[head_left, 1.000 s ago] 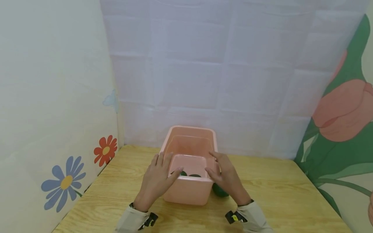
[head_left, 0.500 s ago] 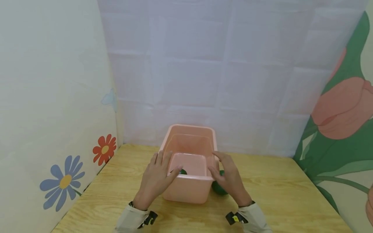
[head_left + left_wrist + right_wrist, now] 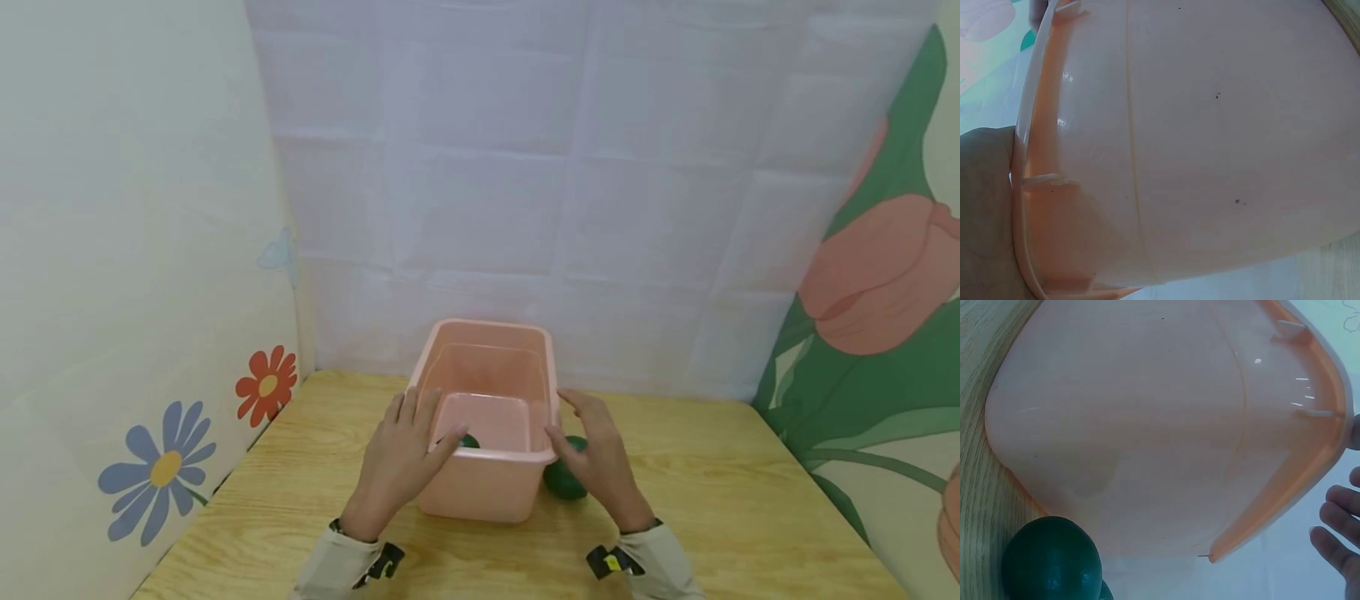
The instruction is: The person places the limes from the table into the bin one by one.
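A deep pink plastic bin (image 3: 478,492) stands on the table. My left hand (image 3: 397,467) lies over its near left rim, fingers straight and pointing away. To the right, my right hand (image 3: 597,462) hovers with fingers spread and its thumb close to the near right corner of the rim. Below that hand, a dark green ball (image 3: 564,483) rests on the table beside the bin. The right wrist view shows this smooth ball (image 3: 1054,559) with an edge of another green round thing (image 3: 1107,591) behind it. Inside the bin, a green round thing (image 3: 470,441) peeks above the near wall.
The wood-grain table (image 3: 705,500) extends to both sides of the bin. A white cloth (image 3: 480,167) hangs close behind it. Flower-printed panels close off the left (image 3: 150,292) and right (image 3: 885,275) sides.
My right hand has shifted slightly right, away from the bin's rim, baring more of the green ball. A second green shape inside the bin has dropped from sight. The left hand stays put.
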A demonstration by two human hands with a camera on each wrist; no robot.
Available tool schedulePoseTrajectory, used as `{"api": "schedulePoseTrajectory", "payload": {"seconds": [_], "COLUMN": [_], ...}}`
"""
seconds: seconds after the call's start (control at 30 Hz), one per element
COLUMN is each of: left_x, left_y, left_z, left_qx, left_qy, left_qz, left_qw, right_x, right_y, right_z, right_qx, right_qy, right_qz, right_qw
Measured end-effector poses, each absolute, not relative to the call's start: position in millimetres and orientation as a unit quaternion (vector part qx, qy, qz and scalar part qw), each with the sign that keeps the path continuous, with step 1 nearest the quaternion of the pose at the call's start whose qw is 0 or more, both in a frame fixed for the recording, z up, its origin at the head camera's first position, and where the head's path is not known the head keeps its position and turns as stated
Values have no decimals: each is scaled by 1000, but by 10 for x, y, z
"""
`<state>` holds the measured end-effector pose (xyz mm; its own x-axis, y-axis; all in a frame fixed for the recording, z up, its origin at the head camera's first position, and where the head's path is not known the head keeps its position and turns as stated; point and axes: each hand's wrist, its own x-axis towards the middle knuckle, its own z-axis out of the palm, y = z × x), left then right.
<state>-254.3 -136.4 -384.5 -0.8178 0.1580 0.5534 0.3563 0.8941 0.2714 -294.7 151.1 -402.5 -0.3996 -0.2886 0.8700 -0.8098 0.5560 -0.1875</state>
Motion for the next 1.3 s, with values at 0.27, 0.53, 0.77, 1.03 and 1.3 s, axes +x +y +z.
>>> {"api": "schedulePoseTrajectory", "payload": {"seconds": [0.27, 0.53, 0.77, 1.03, 1.3], "left_x": [-2545, -2543, -2550, -2552, -2544], "left_y": [-1367, -1384, -1387, -1378, -1374], "left_z": [-3851, -3847, -3853, -3851, -3846], "left_qx": [-136, -138, -140, -141, -137], "left_qy": [-936, -937, -937, -936, -938], "left_qz": [-185, -185, -187, -184, -186], "left_qw": [265, 261, 261, 267, 257], "right_x": [-2940, -2958, -2967, -3023, -3049], "right_y": [1564, 1632, 1690, 1745, 1786], "right_z": [-4047, -4080, -4103, -4186, -4286], "right_qx": [342, 342, 329, 323, 320], "right_qy": [-780, -772, -780, -786, -797], "right_qz": [309, 320, 312, 316, 294], "right_qw": [424, 430, 431, 422, 420]}}
